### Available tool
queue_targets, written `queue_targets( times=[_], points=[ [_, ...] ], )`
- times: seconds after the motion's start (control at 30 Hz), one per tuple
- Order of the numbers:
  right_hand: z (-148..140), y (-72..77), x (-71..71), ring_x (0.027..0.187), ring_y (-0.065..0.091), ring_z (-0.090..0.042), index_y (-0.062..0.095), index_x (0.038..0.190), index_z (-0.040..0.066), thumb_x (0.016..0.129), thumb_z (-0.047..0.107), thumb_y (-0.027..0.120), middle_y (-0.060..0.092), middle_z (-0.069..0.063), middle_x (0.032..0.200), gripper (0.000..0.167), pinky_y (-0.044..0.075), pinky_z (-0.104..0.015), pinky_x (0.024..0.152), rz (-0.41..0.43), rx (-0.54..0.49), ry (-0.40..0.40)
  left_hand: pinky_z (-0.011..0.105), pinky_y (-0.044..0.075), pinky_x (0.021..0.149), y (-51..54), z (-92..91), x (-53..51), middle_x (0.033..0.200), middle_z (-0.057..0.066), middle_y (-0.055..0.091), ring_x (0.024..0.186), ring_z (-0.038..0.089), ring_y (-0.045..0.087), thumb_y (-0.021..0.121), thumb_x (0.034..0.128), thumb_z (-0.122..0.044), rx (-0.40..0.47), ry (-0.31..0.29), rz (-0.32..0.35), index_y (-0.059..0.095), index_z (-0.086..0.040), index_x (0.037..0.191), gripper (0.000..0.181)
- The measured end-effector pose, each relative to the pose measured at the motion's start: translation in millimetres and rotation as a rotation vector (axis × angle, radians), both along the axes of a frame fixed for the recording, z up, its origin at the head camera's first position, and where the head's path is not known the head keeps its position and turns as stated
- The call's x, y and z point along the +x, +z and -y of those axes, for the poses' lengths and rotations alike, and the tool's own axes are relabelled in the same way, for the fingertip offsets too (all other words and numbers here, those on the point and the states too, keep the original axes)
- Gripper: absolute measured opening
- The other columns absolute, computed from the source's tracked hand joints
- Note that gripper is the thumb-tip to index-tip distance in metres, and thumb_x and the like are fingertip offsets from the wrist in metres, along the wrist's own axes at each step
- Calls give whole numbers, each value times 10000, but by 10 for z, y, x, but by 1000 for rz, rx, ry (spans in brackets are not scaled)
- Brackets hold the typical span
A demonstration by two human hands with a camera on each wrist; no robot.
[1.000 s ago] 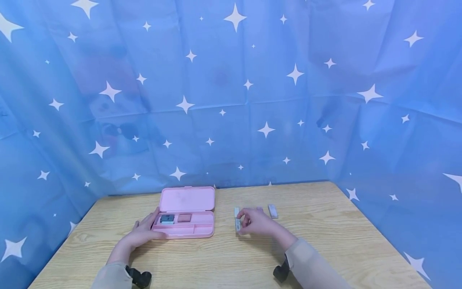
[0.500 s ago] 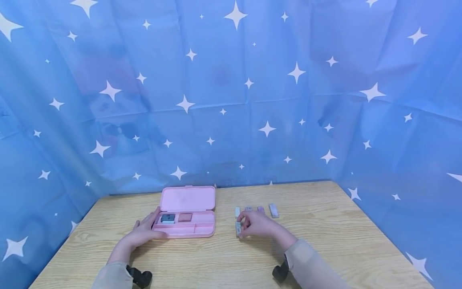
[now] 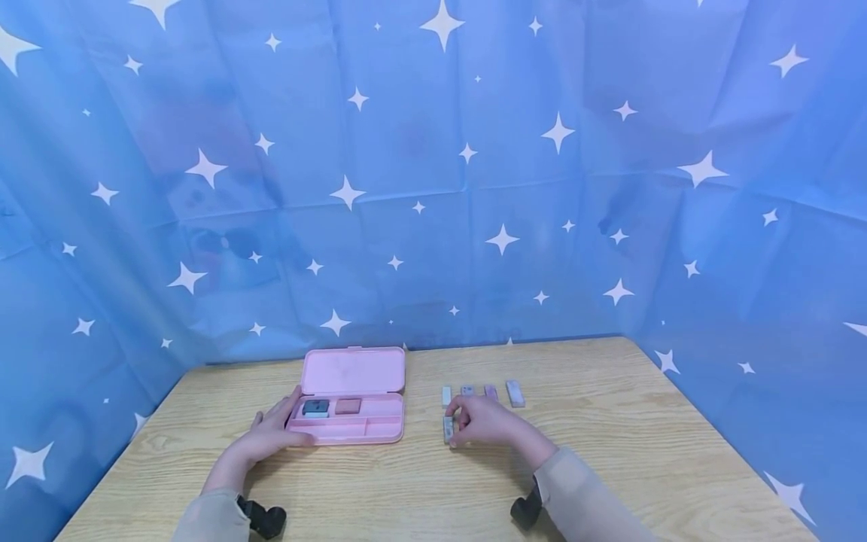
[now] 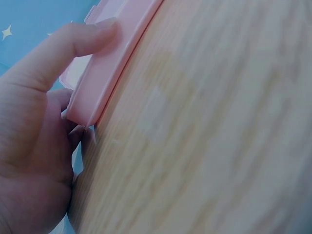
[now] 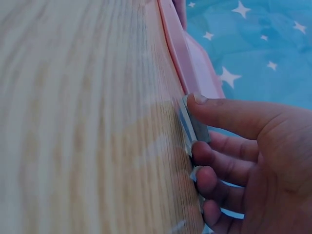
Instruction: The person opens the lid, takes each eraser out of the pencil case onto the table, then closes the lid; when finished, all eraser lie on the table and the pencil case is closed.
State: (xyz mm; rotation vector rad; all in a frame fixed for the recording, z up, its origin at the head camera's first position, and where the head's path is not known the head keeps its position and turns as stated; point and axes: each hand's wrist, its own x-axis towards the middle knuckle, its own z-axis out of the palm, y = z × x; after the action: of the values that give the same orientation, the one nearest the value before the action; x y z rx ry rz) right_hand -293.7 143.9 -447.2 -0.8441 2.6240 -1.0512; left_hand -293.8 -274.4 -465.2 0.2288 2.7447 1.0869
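Note:
An open pink pencil case (image 3: 352, 373) lies on the table, lid folded back. My left hand (image 3: 271, 430) holds its left end, thumb (image 4: 97, 36) on the front wall and fingers round the side. Inside sit a dark teal block (image 3: 315, 406) and a brownish-pink block (image 3: 348, 406). To the right of the case, my right hand (image 3: 482, 420) pinches a small grey-green block (image 3: 448, 430) between thumb and fingers, low at the tabletop. In the right wrist view that block (image 5: 199, 124) shows partly behind the thumb. Whether these blocks are erasers I cannot tell.
Behind the right hand lie a pale green block (image 3: 446, 396), a grey-purple block (image 3: 467, 391), a purple block (image 3: 491, 392) and a larger lavender block (image 3: 515, 394). A starry blue curtain (image 3: 406, 173) borders the wooden table (image 3: 379, 489) at the back and sides.
My right hand has drawn the grey-green block slightly nearer, widening its gap from the pale green one. The purple blocks behind show more. The left hand stays on the case.

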Motion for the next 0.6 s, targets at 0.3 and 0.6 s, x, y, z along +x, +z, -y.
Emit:
queue_targets(
  times=[0.3, 0.6],
  points=[
    [0, -12, -24, 521, 460, -56, 620, 1102, 47, 800, 151, 781, 564, 74, 635, 358, 433, -242, 526, -11, 11, 12, 636, -126, 1091, 15, 2, 2, 1572, 281, 90, 1425, 482, 21, 791, 725, -452, -5, 3, -2, 49, -51, 1554, 1184],
    [16, -26, -17, 508, 411, -61, 623, 1101, 64, 786, 153, 793, 521, 71, 609, 369, 394, -227, 518, 25, 1, -4, 635, -134, 1088, 2, 2, -5, 1573, 279, 86, 1426, 480, 19, 795, 724, -452, -6, 1, 0, 46, -55, 1555, 1187]
  ],
)
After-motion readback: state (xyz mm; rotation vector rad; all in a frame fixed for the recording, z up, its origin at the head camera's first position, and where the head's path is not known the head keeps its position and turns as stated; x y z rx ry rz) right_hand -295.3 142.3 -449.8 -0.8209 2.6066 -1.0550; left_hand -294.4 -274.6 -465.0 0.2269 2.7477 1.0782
